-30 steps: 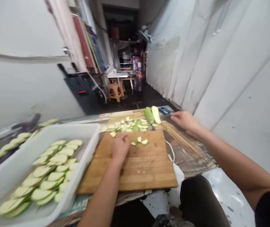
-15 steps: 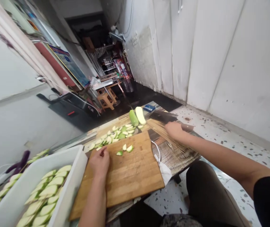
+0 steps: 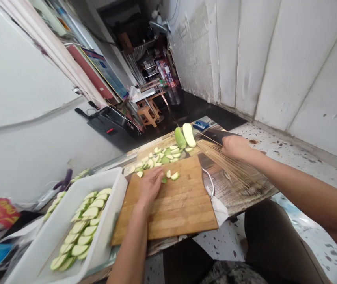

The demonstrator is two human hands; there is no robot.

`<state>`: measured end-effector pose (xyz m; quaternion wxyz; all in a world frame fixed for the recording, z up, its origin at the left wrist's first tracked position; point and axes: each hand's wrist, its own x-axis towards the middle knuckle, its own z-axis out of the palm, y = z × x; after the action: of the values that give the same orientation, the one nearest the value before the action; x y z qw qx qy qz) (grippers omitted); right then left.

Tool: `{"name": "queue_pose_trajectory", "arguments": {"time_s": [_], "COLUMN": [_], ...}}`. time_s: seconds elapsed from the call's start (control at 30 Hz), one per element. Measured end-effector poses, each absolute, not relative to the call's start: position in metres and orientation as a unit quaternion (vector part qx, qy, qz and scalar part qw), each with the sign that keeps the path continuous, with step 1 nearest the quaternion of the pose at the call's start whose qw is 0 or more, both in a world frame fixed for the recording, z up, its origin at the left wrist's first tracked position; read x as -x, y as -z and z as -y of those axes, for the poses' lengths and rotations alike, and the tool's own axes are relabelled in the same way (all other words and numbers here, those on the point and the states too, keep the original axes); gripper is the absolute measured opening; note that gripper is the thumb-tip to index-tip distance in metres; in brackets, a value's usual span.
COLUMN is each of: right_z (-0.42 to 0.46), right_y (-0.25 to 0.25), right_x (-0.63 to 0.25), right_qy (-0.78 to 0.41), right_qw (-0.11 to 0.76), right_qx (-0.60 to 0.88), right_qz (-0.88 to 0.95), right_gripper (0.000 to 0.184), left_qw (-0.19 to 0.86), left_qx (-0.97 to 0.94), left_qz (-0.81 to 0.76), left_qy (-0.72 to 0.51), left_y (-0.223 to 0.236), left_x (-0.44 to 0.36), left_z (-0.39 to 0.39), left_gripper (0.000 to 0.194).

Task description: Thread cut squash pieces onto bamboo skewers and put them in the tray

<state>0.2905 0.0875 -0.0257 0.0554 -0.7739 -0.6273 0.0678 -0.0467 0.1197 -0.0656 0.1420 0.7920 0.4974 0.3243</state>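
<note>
My left hand (image 3: 152,183) is over the wooden cutting board (image 3: 183,209), fingers stretched toward a small green-skinned vegetable piece (image 3: 164,180) at their tips. Two more pale pieces (image 3: 174,176) lie just right of it. My right hand (image 3: 235,146) is closed around a thin bamboo skewer (image 3: 211,138), whose tip points up and left. Under and beside that hand, a bundle of bamboo skewers (image 3: 224,163) is spread on the table. Behind the board lies a heap of cut slices (image 3: 159,157), with two large vegetable halves (image 3: 189,135), one skin-up and one cut-side up.
A white plastic tub (image 3: 119,179) with rows of skewered slices (image 3: 81,238) stands left of the board. A dark knife blade (image 3: 212,136) lies beyond my right hand, near a blue object (image 3: 200,125). A white cloth (image 3: 220,211) hangs at the board's right edge.
My left hand has moved from the board's left edge toward the small pieces, its fingers extending. My right hand has lifted a skewer's tip off the bundle. The view has shifted left.
</note>
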Motion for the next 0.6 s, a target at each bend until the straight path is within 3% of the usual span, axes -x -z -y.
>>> {"name": "queue_pose_trajectory", "arguments": {"time_s": [0.13,0.27,0.37,0.6], "right_z": [-0.091,-0.103,-0.109,-0.106], "right_y": [0.025,0.045,0.067,0.098], "right_x": [-0.274,-0.231,-0.203,-0.192], "right_qy": [-0.085,-0.269,-0.363,-0.37], "right_qw": [0.193,0.42,0.549,0.587], "right_qx": [0.727,0.63,0.559,0.521], "right_qz": [0.653,0.595,0.505,0.497], "right_gripper": [0.019,0.01,0.017,0.02], "left_qw": [0.119,0.037,0.03,0.028], "left_qx": [-0.792,-0.804,-0.799,-0.826], "left_qz": [-0.55,-0.557,-0.571,-0.553], "left_qy": [-0.235,-0.206,-0.186,-0.104], "left_y": [0.057,0.058,0.061,0.061], "left_x": [0.035,0.012,-0.004,-0.022], "left_z": [-0.141,-0.179,-0.207,-0.247], "left_gripper": [0.029,0.03,0.031,0.022]}}
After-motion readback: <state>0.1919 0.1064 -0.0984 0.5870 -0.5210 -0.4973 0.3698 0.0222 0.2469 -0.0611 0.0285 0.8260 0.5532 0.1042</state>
